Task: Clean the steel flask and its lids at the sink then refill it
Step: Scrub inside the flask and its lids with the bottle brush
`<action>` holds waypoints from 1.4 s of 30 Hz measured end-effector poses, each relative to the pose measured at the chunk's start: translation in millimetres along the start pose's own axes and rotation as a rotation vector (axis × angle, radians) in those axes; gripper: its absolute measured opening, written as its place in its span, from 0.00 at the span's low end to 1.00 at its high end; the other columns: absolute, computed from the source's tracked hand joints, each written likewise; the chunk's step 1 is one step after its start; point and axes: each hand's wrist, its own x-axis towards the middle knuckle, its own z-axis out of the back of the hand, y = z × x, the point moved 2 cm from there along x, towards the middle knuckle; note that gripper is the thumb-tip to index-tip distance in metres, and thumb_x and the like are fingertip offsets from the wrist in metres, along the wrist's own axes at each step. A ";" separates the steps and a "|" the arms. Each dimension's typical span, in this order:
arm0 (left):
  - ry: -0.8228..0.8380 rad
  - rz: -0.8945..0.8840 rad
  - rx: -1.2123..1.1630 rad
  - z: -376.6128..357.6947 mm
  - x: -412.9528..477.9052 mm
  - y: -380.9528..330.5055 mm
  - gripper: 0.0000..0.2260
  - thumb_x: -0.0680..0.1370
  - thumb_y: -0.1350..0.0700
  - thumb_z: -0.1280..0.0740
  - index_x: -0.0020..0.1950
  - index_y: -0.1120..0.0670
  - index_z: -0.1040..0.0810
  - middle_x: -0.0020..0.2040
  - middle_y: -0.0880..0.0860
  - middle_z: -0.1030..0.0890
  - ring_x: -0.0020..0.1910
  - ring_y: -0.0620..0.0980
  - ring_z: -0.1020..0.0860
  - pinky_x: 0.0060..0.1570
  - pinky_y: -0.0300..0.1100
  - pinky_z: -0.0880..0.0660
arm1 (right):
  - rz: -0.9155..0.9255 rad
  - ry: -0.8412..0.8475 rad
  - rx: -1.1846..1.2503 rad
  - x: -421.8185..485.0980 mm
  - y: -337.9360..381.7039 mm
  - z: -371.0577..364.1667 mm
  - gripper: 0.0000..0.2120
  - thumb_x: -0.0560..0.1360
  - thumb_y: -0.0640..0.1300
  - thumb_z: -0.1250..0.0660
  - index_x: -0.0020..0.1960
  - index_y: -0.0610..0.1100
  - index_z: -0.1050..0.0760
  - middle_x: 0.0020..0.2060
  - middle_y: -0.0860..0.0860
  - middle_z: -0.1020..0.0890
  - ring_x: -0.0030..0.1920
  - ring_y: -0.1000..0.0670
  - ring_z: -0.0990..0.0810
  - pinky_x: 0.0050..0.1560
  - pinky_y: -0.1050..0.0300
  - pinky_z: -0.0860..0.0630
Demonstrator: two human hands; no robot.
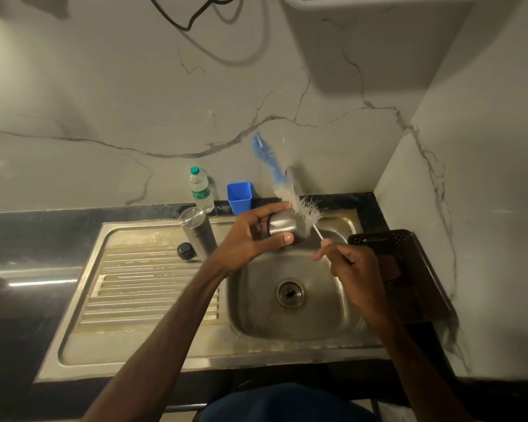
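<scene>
My left hand (250, 236) grips a steel cup lid (282, 225) over the sink basin (256, 300), its mouth turned right. My right hand (351, 263) holds the thin handle of a bottle brush (299, 208). The brush's white bristles lie against the lid's rim, and its blue tip points up and left in front of the tap (294, 178). The steel flask (197, 231) stands upside down on the ribbed drainboard (134, 284). A small black inner lid (185, 250) sits next to it on the left.
A plastic water bottle (201, 190) and a blue plastic cup (239, 197) stand on the black counter behind the sink. A dark perforated basket (403, 266) sits right of the basin. Marble walls close in behind and on the right.
</scene>
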 end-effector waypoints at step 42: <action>-0.446 0.061 -0.482 52.6 -0.3 22.4 0.27 0.77 0.59 0.25 0.74 0.60 0.28 0.64 0.65 0.19 0.62 0.65 0.19 0.62 0.59 0.21 | -0.140 0.173 0.201 10.8 22.7 -51.3 0.16 0.82 0.49 0.36 0.44 0.43 0.14 0.24 0.49 0.35 0.23 0.55 0.38 0.25 0.65 0.40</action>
